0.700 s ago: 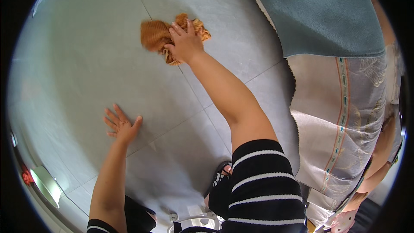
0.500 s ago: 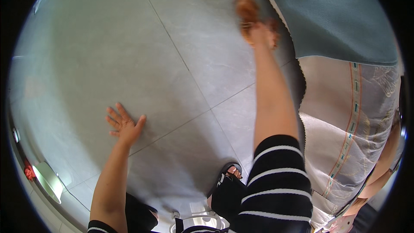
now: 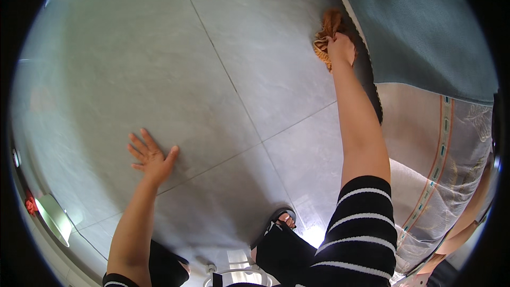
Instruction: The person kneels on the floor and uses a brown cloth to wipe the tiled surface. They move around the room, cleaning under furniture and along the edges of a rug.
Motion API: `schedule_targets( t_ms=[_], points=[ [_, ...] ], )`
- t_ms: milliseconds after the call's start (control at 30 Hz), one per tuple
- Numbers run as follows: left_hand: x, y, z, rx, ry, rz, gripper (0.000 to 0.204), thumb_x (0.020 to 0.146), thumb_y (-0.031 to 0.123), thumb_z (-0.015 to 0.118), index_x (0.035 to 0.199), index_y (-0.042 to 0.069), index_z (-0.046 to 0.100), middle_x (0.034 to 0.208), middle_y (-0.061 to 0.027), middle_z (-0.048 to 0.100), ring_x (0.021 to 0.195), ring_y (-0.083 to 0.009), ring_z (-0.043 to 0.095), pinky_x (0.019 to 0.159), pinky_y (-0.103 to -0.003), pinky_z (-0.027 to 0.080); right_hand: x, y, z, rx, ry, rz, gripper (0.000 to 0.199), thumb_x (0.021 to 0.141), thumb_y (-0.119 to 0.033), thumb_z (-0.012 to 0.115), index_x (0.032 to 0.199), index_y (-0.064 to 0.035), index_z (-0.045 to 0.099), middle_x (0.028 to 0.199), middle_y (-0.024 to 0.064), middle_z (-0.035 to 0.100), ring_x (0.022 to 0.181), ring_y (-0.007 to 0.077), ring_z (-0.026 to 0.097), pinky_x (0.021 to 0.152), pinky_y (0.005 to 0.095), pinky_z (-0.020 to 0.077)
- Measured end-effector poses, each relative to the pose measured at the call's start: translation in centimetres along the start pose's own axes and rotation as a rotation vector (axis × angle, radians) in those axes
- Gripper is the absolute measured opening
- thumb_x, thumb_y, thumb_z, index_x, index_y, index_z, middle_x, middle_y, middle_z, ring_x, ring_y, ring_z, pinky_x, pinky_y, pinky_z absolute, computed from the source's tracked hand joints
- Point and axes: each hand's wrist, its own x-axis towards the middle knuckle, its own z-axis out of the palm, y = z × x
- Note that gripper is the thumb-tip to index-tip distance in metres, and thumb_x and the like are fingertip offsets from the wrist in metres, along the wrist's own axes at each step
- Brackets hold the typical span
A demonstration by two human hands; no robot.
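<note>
My right hand [image 3: 341, 48] reaches far forward and grips a crumpled brown-orange cloth [image 3: 332, 23] against the grey tiled floor [image 3: 212, 90]. The cloth bunches out ahead of and to the left of the fingers, close to the hanging edge of a fabric cover. My left hand [image 3: 153, 158] rests on the tiles at the left with its fingers spread, holding nothing.
A teal cover [image 3: 419, 32] and a pale patterned cloth [image 3: 414, 122] hang along the right side. At the lower left stand a pale green bin [image 3: 54, 218] and a small red thing [image 3: 31, 203]. My sandaled foot [image 3: 284, 218] is near the bottom, beside a white stool [image 3: 247, 276].
My right hand has moved right with the cloth, nearer the hanging cover, and is no longer blurred. The left hand has stayed almost in place.
</note>
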Motion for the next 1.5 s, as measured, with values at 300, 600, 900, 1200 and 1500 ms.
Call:
schedule_targets(
  t_ms=[300,600,900,1200,1500],
  points=[
    [-0.4,0.0,-0.3,-0.03,-0.018,-0.004,0.115,0.081,0.06,0.065,0.153,0.025,-0.019,0.156,-0.0134,-0.032,0.141,-0.041,-0.031,0.1,-0.077,-0.005,-0.7,-1.4,-1.4,-0.108,-0.079,-0.077,0.029,0.099,-0.021,0.047,0.11,-0.0035,0.067,0.117,0.0162,0.066,0.11,0.0338,0.062,0.09,0.0416,0.0534],
    [-0.4,0.8,-0.4,-0.004,-0.032,-0.006,0.117,0.081,0.061,0.065,0.152,0.023,-0.021,0.155,-0.0129,-0.034,0.141,-0.0422,-0.031,0.101,-0.077,-0.005,-10.2,-8.9,3.7,-0.232,0.125,-0.484,0.015,0.085,-0.014,0.057,0.087,-0.0024,0.067,0.094,0.0179,0.063,0.093,0.0325,0.057,0.088,0.0453,0.0436],
    [-0.4,0.0,-0.4,0.06,-0.028,-0.044,0.112,0.084,0.063,0.061,0.153,0.023,-0.017,0.157,-0.0116,-0.03,0.143,-0.0414,-0.028,0.102,-0.077,-0.001,-20.7,-18.2,3.7,0.217,0.024,-1.222,0.047,0.079,-0.021,0.067,0.124,-0.0332,0.061,0.13,0.0083,0.056,0.13,0.0381,0.042,0.1,0.0666,0.0341],
    [-0.2,0.5,-0.4,0.018,-0.021,-0.017,0.113,0.083,0.063,0.062,0.154,0.021,-0.016,0.157,-0.0136,-0.03,0.142,-0.0419,-0.029,0.101,-0.077,-0.004,-4.7,12.2,1.9,-0.093,0.035,0.224,0.05,0.091,-0.035,0.056,0.138,-0.0231,0.043,0.139,0.0045,0.045,0.124,0.0209,0.046,0.101,0.0414,0.04],
    [0.4,0.5,-0.6,0.093,-0.036,-0.014,0.112,0.081,0.073,0.055,0.154,0.024,-0.016,0.158,-0.013,-0.027,0.144,-0.0442,-0.022,0.101,-0.078,0.005,-42.3,34.7,1.1,0.283,0.239,0.56,0.07,0.095,-0.037,0.037,0.155,-0.0105,0.014,0.164,0.0044,0.007,0.15,0.0239,0.008,0.117,0.0485,0.0114]
  ],
)
